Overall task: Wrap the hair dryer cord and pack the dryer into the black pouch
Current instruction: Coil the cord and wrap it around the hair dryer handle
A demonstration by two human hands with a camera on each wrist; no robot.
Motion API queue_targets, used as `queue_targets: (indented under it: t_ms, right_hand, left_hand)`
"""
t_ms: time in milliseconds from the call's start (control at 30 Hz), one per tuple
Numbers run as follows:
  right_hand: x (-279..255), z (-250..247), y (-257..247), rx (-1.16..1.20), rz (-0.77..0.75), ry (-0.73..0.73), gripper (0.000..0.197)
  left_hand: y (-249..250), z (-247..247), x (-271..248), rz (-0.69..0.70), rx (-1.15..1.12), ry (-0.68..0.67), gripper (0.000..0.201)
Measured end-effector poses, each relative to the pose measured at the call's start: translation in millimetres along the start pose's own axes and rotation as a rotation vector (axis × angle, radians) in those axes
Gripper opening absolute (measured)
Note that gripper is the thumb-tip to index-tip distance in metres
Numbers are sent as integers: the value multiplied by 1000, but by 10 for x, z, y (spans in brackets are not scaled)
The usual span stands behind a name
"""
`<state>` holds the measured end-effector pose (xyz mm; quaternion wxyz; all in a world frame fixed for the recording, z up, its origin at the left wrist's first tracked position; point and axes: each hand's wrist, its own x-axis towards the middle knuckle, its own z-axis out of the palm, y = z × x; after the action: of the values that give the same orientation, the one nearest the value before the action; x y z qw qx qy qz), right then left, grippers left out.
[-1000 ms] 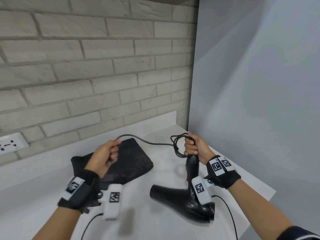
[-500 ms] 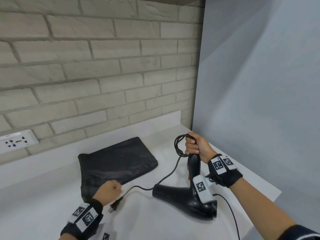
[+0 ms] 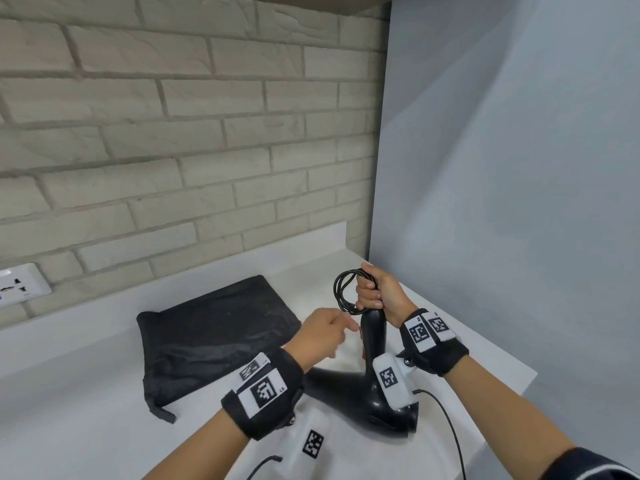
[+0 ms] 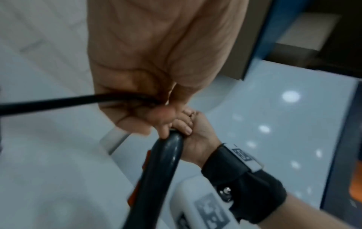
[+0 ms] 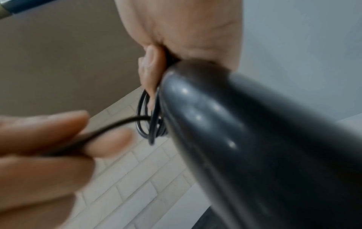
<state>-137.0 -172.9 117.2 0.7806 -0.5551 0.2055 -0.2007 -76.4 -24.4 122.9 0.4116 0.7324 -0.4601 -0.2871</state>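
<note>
The black hair dryer (image 3: 372,393) stands on the white counter (image 3: 86,393) with its handle (image 3: 374,334) pointing up. My right hand (image 3: 375,294) grips the handle's top together with several coiled loops of black cord (image 3: 343,289). Just left of the handle, my left hand (image 3: 327,336) pinches the cord's free end (image 4: 58,102); the wrist views show it held between fingers and thumb (image 5: 105,144), close to the coil (image 5: 150,124). The flat black pouch (image 3: 214,337) lies on the counter left of the dryer, untouched.
A brick wall runs behind the counter, with a white socket plate (image 3: 20,284) at the far left. A grey panel (image 3: 502,202) closes off the right side. The counter's edge (image 3: 526,379) drops away just right of the dryer.
My left hand has swung from the near left of the counter up to the dryer's handle, bringing the cord's end to the coil. My right hand kept its grip.
</note>
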Motion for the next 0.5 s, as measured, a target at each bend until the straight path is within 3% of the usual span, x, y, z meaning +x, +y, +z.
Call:
queue_targets:
  t_ms: [100, 167, 300, 500]
  right_hand:
    - [-9, -52, -13, 3, -4, 17, 63]
    - [-14, -63, -19, -3, -8, 15, 61]
    - [-18, 115, -18, -135, 4, -87, 48]
    - [-30, 221, -70, -304, 19, -147, 46]
  left_hand:
    - [67, -303, -142, 207, 147, 97, 33]
    - [89, -624, -188, 239, -17, 144, 33]
    - [43, -1102, -112, 221, -211, 343, 33]
    - [-199, -1071, 58, 32, -381, 466, 37]
